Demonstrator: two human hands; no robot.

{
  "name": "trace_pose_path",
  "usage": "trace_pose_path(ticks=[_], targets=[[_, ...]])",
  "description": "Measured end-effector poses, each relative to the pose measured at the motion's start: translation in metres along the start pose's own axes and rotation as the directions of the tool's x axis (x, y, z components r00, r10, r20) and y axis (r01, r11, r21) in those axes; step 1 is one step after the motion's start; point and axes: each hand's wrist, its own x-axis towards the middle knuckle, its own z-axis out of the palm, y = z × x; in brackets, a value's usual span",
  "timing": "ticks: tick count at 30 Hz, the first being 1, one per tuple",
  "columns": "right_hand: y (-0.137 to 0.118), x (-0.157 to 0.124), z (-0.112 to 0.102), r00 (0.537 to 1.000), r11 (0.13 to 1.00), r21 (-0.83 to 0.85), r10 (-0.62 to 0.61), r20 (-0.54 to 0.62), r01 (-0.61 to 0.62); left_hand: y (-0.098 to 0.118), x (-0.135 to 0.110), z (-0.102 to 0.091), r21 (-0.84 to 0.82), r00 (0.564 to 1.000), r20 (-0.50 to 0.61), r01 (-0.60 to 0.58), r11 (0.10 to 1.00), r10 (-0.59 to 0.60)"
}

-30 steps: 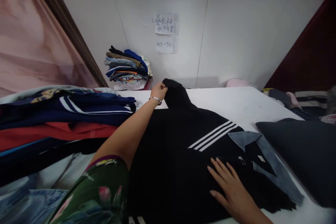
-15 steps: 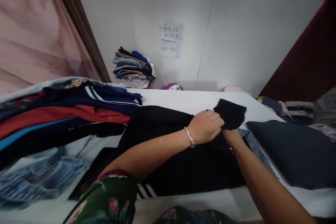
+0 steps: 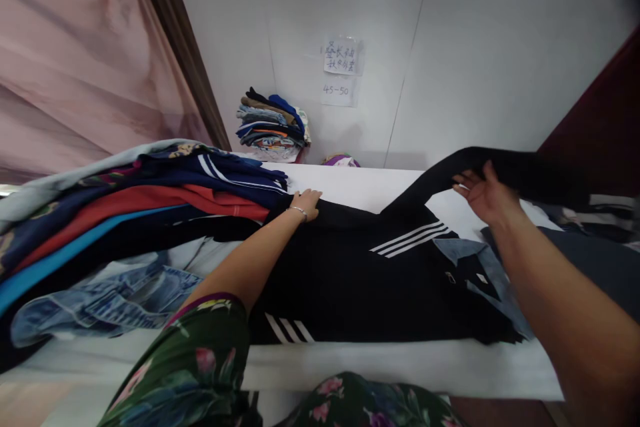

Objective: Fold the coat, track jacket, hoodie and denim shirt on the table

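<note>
A black jacket (image 3: 350,287) with white stripes and a denim-blue collar (image 3: 480,260) lies spread across the white table. My left hand (image 3: 306,205) rests on its far left edge, fingers extended over the cloth. One black sleeve (image 3: 440,170) is raised off the table and stretches out to the right, its far end blurred. My right hand (image 3: 487,193) is up against this sleeve, fingers spread and palm toward the cloth. White stripes (image 3: 413,239) cross the shoulder area, and more stripes show near the lower left edge.
Layered clothes (image 3: 150,207) are heaped on the left, with light blue jeans (image 3: 115,300) before them. A folded clothes stack (image 3: 273,123) stands by the wall under paper signs (image 3: 341,57). A dark folded garment (image 3: 590,267) lies at the right.
My hands have moved apart: the left to the jacket's far left edge, the right up and rightward. The sleeve, earlier bunched around my right hand, now swings out right, and the shoulder stripes show.
</note>
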Motion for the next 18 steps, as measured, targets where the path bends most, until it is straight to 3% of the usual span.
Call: trace_pose_path(ticks=[2,6,12,15,18], targets=[[-0.016,0.013,-0.001,0.996,0.993,0.100,0.062,-0.066,-0.055,-0.008,0.004,0.003,0.036,0.999,0.040,0.030,0.999,-0.031],[-0.036,0.023,0.001,0.996,0.995,0.090,0.038,-0.086,-0.030,-0.013,0.012,-0.003,0.117,0.996,0.056,0.056,0.992,-0.063],[-0.049,0.015,-0.002,0.991,0.998,0.044,0.047,-0.125,-0.042,-0.028,0.016,-0.033,0.171,0.992,0.006,0.119,0.978,-0.122],[-0.049,0.011,-0.013,0.990,0.999,-0.032,0.028,-0.139,-0.033,-0.040,0.005,-0.054,0.157,0.987,-0.052,0.159,0.975,-0.153],[-0.047,0.001,-0.031,0.979,0.998,0.019,0.062,-0.195,-0.060,-0.048,-0.020,-0.068,0.160,0.983,-0.144,0.140,0.977,-0.117]])
